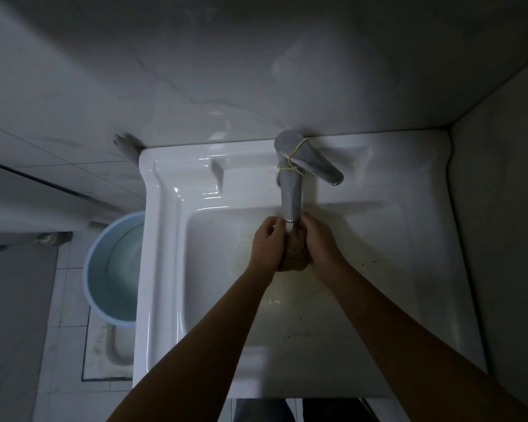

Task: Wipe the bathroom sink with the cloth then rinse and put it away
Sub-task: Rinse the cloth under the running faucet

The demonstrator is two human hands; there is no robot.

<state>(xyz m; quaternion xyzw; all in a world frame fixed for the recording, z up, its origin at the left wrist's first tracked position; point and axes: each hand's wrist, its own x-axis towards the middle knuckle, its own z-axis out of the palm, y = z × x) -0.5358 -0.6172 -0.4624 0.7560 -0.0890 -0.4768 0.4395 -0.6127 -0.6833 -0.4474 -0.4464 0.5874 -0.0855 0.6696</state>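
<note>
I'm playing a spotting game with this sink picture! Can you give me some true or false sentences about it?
1. The left hand and right hand both hold the cloth under the tap. True.
2. The bucket beside the sink is red. False: it is light blue.
3. A yellow rubber band is wound round the tap. True.
4. The cloth lies on the floor. False: it is bunched between the hands over the sink.

Most of the cloth (296,257) hidden, shape unclear
</note>
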